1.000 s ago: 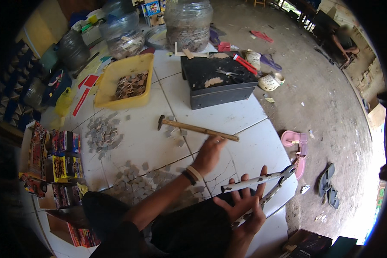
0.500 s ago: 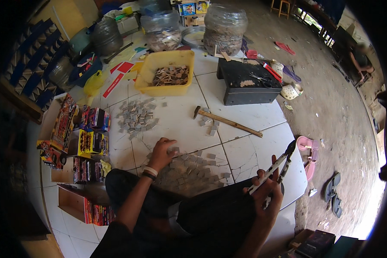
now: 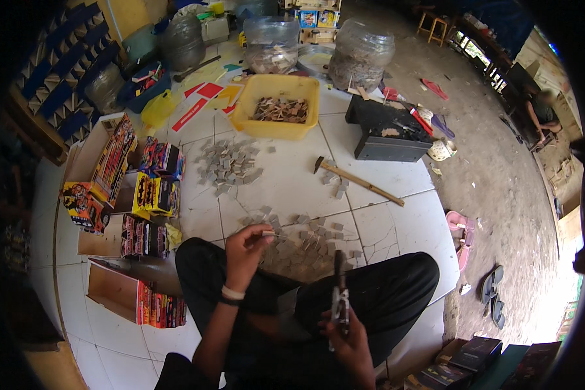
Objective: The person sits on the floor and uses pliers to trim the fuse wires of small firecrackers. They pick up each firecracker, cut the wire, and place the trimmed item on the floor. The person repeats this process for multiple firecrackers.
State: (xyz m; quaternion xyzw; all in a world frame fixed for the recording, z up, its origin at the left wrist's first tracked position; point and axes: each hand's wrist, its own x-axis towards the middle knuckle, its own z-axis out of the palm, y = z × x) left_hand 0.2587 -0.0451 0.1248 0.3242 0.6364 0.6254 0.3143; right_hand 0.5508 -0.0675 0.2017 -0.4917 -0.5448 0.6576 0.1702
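Observation:
My left hand (image 3: pixel 244 259) pinches a small grey square piece (image 3: pixel 268 233) between thumb and fingers, above a spread of similar flat squares (image 3: pixel 299 253) on the tiles in front of my crossed legs. In my right hand (image 3: pixel 351 341) is a pair of tin snips (image 3: pixel 340 289) with pale handles and a dark head, held upright over my lap. The snips and the pinched piece are apart. A second pile of grey squares (image 3: pixel 226 162) lies farther off. To its right rests a wooden-handled hammer (image 3: pixel 364 182), beside a few more squares (image 3: pixel 337 185).
A yellow basin (image 3: pixel 266 128) of small brownish pieces stands beyond the piles. Right of it is a low black stool (image 3: pixel 387 144) with tools on top. Colourful boxes (image 3: pixel 156 198) line the left. Large clear plastic containers (image 3: pixel 361 58) stand behind; pink sandals (image 3: pixel 461 231) lie at right.
My right hand has brought the snips leftward, from beyond my right knee to over my lap. My left hand has lifted a square from the near spread. The view has shifted slightly.

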